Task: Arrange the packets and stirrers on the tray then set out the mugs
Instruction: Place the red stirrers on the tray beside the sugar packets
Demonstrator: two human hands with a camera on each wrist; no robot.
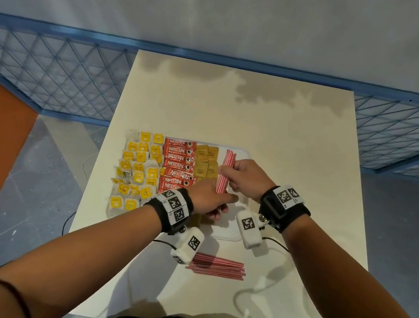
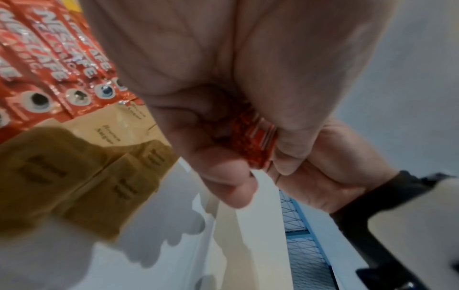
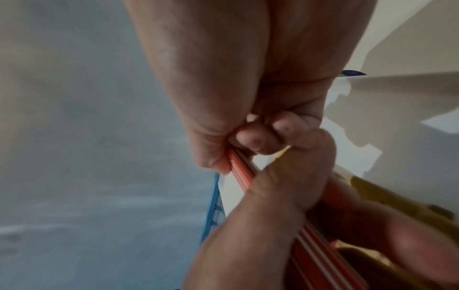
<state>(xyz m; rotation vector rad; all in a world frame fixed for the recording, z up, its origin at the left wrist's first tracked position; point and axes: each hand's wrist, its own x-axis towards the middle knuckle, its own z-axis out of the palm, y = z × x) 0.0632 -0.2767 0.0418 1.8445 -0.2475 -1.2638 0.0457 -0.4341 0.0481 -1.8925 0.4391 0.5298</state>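
A bundle of red-and-white striped stirrers (image 1: 225, 170) is held over the right part of the white tray (image 1: 229, 234). My left hand (image 1: 212, 201) grips its near end (image 2: 255, 145); my right hand (image 1: 241, 176) pinches it further up (image 3: 238, 166). On the tray lie a column of red Nescafe packets (image 1: 177, 164) and brown sugar packets (image 1: 206, 162). Yellow-tagged tea bags (image 1: 137, 171) lie in rows at the left; the tray under them is hidden. A second pile of stirrers (image 1: 218, 266) lies on the table near me. No mugs are in view.
The cream table (image 1: 238, 113) stretches bare beyond the tray. A blue mesh fence (image 1: 51, 71) runs behind and beside it. White cables (image 1: 259, 286) from the wrist cameras trail over the near part of the table.
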